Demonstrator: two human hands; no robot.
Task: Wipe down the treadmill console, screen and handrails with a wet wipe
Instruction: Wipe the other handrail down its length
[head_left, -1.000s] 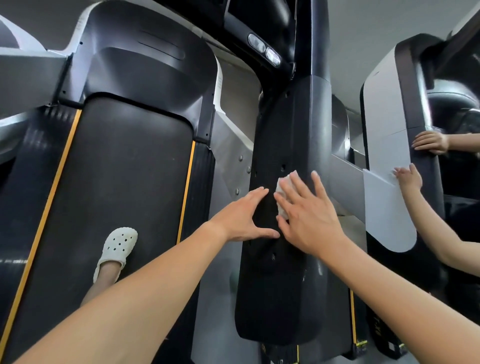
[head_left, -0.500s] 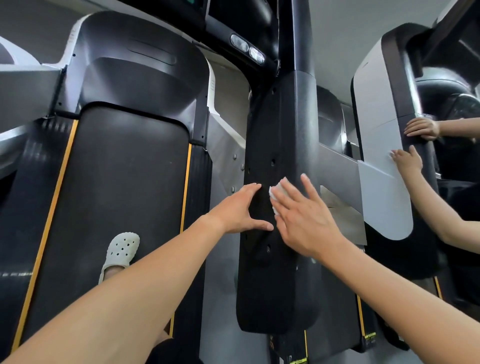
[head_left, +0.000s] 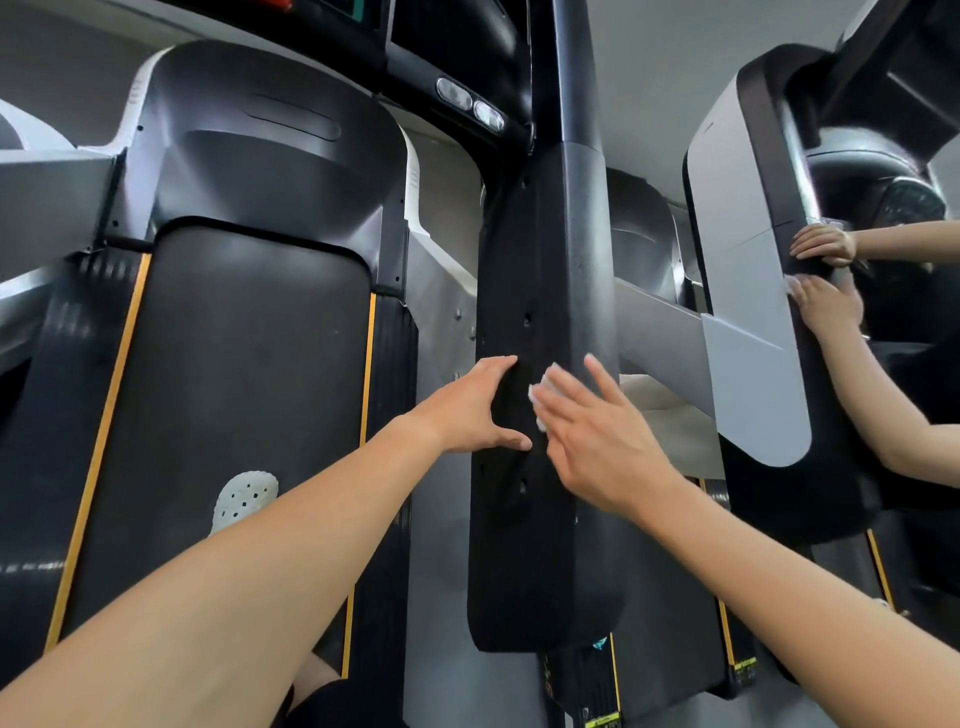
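Treadmill upright: matte black, fine-grained plastic, rounded lower end, small holes. Its long axis runs top to bottom of view.
Left hand: fingers straight, thumb splayed, resting on the upright's left edge, just left of the right hand.
Right hand: fingers spread straight, pressing the wet wipe flat against the upright.
Wipe: white, crumpled, mostly covered by the fingers.

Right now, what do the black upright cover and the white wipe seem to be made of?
Black upright cover: probably moulded plastic, matte, finely textured; dull sheen, recessed screw holes. White wipe: thin, soft nonwoven or paper, unclear which; it folds under the right hand.
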